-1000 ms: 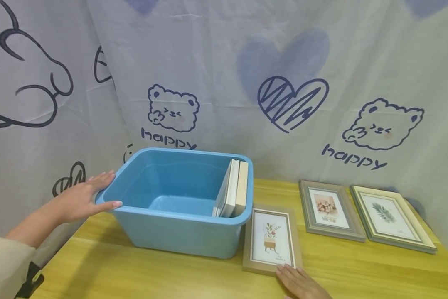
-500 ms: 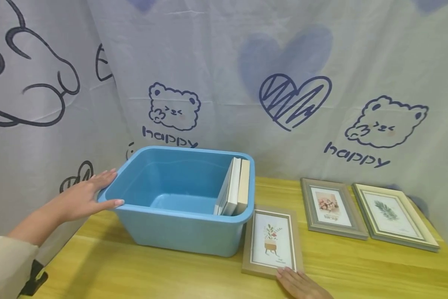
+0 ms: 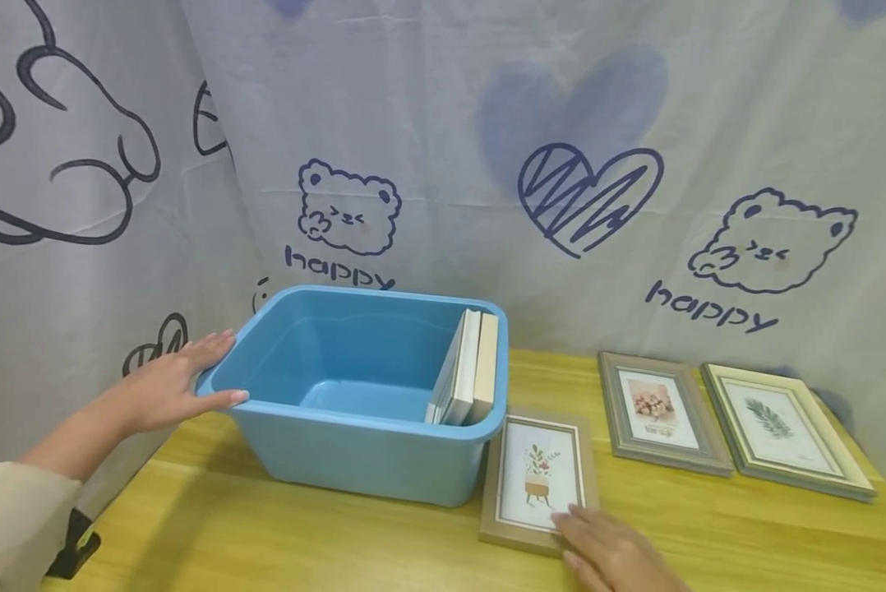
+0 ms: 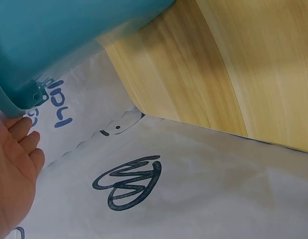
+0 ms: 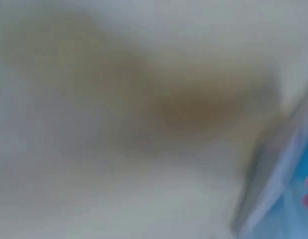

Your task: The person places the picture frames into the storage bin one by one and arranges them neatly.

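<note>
In the head view a light blue plastic bin [image 3: 354, 456] stands on the table, several slim pale framed pieces [image 3: 467, 370] upright along its right inner wall. My left hand [image 3: 163, 386] holds the bin's left front corner, thumb along the front rim and fingers at the left rim. The left wrist view shows these fingers [image 4: 25, 134] curled at the bin's rim. Beside the bin, a brown picture frame [image 3: 508, 534] with a potted-plant print lies flat. My right hand [image 3: 620, 551] touches its lower right corner with extended fingers. The right wrist view is mostly blurred.
Two more picture frames lie at the right: a grey-brown one [image 3: 668, 454] with a flower print and a cream one [image 3: 805, 485] with a leaf print. A printed cloth [image 3: 443, 123] hangs behind the wooden table [image 3: 325, 543]. A black clip [image 3: 73, 547] sits at its left edge.
My right hand has slid a little further onto the brown picture frame's lower right corner. The left hand keeps its place on the bin. The head view has shifted slightly.
</note>
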